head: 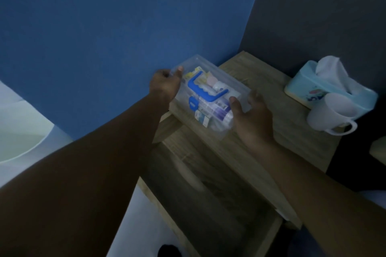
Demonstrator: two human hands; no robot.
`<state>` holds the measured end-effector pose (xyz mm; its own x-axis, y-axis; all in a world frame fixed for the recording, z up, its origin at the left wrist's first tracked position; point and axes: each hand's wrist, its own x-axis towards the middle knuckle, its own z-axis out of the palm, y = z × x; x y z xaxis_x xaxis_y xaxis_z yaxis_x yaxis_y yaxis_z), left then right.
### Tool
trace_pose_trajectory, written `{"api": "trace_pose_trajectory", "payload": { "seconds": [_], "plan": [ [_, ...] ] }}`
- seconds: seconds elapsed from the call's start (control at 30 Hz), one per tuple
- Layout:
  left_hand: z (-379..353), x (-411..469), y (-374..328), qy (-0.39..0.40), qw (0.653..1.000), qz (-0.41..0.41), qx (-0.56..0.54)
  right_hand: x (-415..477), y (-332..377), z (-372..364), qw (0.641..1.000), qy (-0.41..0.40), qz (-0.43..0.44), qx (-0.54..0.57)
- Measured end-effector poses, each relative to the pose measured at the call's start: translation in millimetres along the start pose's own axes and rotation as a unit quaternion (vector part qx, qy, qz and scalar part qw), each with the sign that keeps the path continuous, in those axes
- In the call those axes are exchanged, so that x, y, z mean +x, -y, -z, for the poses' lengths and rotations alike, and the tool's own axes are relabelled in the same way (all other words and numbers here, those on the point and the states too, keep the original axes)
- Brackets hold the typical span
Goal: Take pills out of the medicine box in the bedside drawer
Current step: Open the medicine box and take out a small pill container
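Note:
A clear plastic medicine box (236, 87) with a blue handle and blue latch rests on the wooden bedside table top (292, 131), near its left edge by the blue wall. Packets, tubes and small bottles show through its lid. My left hand (165, 85) grips the box's far left end, thumb on the lid corner. My right hand (252, 117) holds the near right end, thumb on the lid. Below, the bedside drawer (208, 198) stands pulled out, its dark inside showing.
A light blue tissue box (302, 87) with a white tissue sticking up sits at the table's right back. A white mug (330, 115) stands in front of it. A pale bed surface (18, 127) lies at the left.

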<state>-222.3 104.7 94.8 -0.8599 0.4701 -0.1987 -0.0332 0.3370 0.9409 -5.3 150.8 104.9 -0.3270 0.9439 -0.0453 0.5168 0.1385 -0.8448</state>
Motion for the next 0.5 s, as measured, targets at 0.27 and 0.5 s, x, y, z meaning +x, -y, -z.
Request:
{"api": "trace_pose_trajectory", "payload": {
  "seconds": [0.27,0.5],
  "plan": [
    [-1,-44,20,0.06,0.994,0.08,-0.043,-15,-10,20,0.962,0.048,0.206,-0.175],
    [-11,-76,25,0.106,0.978,0.127,-0.125,-6,-11,30,0.926,0.105,0.233,-0.278]
  ]
}}
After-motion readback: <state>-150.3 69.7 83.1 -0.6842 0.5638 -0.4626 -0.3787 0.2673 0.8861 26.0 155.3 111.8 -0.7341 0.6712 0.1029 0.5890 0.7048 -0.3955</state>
